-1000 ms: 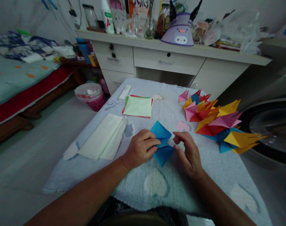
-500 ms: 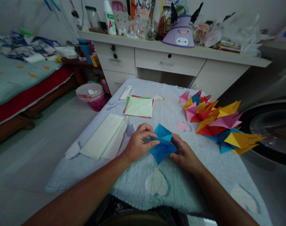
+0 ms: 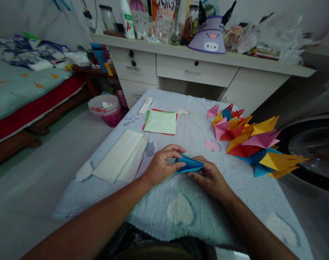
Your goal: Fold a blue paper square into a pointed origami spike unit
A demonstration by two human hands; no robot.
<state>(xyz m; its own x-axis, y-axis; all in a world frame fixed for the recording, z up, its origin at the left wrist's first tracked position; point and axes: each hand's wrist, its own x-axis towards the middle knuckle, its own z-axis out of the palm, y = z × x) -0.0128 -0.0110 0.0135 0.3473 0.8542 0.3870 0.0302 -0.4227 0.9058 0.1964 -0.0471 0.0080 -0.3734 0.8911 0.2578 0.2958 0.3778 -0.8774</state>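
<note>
A blue sheet of origami paper (image 3: pixel 191 164), folded into a narrow pointed shape, is held between my two hands above the cloth-covered table (image 3: pixel 197 202). My left hand (image 3: pixel 164 161) pinches its left end between thumb and fingers. At the right end, my right hand (image 3: pixel 209 176) grips it, the thumb below and the fingers partly hidden behind the paper. Beyond my hands lies a stack of square paper sheets (image 3: pixel 160 122), pale green on top with red and green edges showing. A pale folded paper (image 3: pixel 118 155) rests left of my left hand.
Several folded paper cranes (image 3: pixel 240 137) in yellow, red, pink and blue cluster at the table's right. A small white box (image 3: pixel 145 106) lies near the far left edge. Behind stands a white desk (image 3: pixel 175 68); a pink bin (image 3: pixel 110 117) is on the floor.
The blue paper has gone from spread open, with flaps above and below, to a flattened narrow shape. My right hand has shifted slightly, its thumb now further left under the paper.
</note>
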